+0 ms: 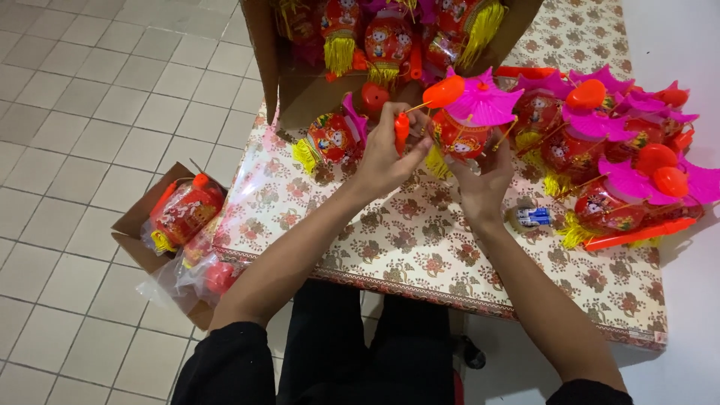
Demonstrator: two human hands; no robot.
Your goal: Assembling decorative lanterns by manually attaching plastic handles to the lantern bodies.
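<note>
left hand (384,154) gripping orange handle (402,132) | right hand (480,180) cupping lantern (459,136) | steadying lantern, keeping handle straight would help

Floor (90,112): pale square tiles, grey grout. Surface (420,255): floral-patterned cloth, cream and red. Right edge (686,45): plain white, possibly a wall.

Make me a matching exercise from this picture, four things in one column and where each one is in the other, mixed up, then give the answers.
Things:
1. orange handle
2. pink-topped lantern
3. open cardboard box
4. small box

Places:
A. on the tiled floor, left of the table
B. in the left hand
C. at the table's far end, full of lanterns
D. against the right hand

Pairs: 1-B, 2-D, 3-C, 4-A
</note>
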